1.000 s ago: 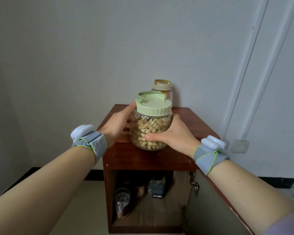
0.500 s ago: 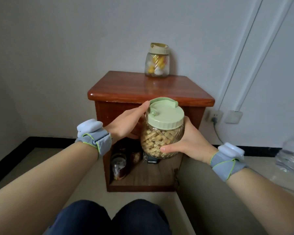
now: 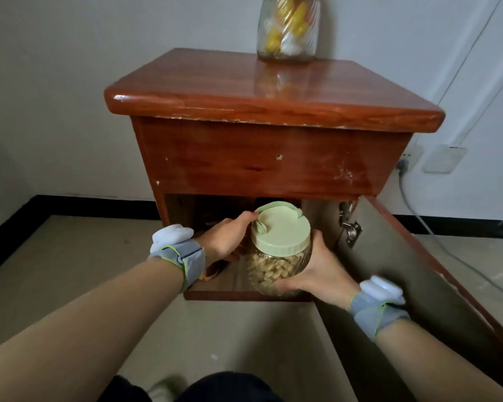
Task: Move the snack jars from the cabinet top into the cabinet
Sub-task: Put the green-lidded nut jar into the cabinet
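- Fingers of both the left hand [image 3: 225,238] and the right hand [image 3: 320,271] wrap the green-lidded snack jar [image 3: 278,253], held at the cabinet's [image 3: 273,158] open front edge.
- Second jar [image 3: 288,27] stands at the cabinet top's back edge.

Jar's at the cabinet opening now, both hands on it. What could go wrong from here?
1. The left hand and right hand hold the green-lidded glass jar of biscuit sticks just under the red-brown wooden cabinet's front panel; the lid may knock it.
2. Dark items sit inside on the left, hard to make out; the jar could bump them.
3. The open cabinet door stands close beside the right wrist and could be nudged.
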### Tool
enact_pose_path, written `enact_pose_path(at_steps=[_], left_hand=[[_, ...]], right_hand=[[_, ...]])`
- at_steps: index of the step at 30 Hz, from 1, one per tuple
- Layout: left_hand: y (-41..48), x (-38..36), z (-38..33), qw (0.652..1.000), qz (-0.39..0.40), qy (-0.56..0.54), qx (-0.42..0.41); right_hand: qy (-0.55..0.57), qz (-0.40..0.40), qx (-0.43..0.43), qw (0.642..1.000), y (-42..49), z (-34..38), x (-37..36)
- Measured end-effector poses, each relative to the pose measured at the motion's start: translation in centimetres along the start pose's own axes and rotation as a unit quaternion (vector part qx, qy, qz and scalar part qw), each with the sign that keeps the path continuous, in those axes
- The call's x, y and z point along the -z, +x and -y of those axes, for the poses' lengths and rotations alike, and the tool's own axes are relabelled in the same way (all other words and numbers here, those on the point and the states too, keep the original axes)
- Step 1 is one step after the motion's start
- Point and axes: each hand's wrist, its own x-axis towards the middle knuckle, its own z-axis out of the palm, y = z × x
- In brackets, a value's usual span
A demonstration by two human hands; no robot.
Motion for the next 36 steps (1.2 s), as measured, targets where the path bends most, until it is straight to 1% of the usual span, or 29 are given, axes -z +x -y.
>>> enact_pose_path(at_steps=[5,10,15,17,19,22,25,27,28,29,30,31,32,35,36], left_hand=[[5.4,-0.5,2.7,0.998,-0.003,-0.017,0.06],[8.4,-0.8,4.7,0.996,-0.007,-0.037,0.085],[12.3,-1.3,7.0,0.99,-0.036,-0.081,0.113],[13.4,-1.5,7.5,0.987,-0.037,-0.098,0.123],[14.5,-1.6,8.2,0.991,-0.018,-0.083,0.1],[16.1,-1.1,9.6,0.999,0.026,-0.025,0.041],[17.4,-1.0,11.1,0.998,0.044,0.038,0.003],[17.9,-1.3,11.5,0.998,0.032,0.061,-0.013],[18.0,-1.5,11.5,0.998,0.026,0.048,-0.013],[18.3,-1.6,11.8,0.999,0.018,0.034,-0.031],[18.5,-1.7,12.2,0.997,0.003,0.047,-0.067],[18.7,-1.6,12.6,0.991,-0.016,0.077,-0.106],[18.9,-1.4,12.9,0.988,-0.027,0.101,-0.118],[18.3,-0.5,12.3,0.991,0.005,0.093,-0.098],[17.6,-0.5,11.5,0.988,0.007,0.12,-0.095]], right_hand=[[0.001,0.011,-0.022,1.0,3.0,-2.7,-3.0],[-0.009,0.005,-0.034,0.999,5.7,-4.7,-5.1],[0.009,-0.006,-0.088,0.996,9.3,-8.2,-8.2],[0.011,-0.024,-0.099,0.995,10.3,-9.2,-9.4],[0.013,-0.044,-0.113,0.992,11.3,-10.4,-10.6],[0.042,-0.053,-0.148,0.987,12.4,-11.8,-12.3],[0.048,-0.065,-0.142,0.986,13.0,-12.7,-13.2],[0.041,-0.068,-0.14,0.987,13.0,-13.1,-13.5],[0.039,-0.064,-0.134,0.988,13.0,-13.3,-13.7],[0.036,-0.058,-0.131,0.989,13.0,-13.5,-13.8],[0.032,-0.053,-0.135,0.989,13.0,-13.6,-14.1],[0.03,-0.049,-0.144,0.988,13.0,-13.7,-14.2],[0.03,-0.045,-0.146,0.988,13.0,-13.8,-14.1],[0.007,-0.024,-0.136,0.99,13.1,-12.5,-12.9],[-0.002,-0.014,-0.119,0.993,13.0,-11.9,-12.3]])
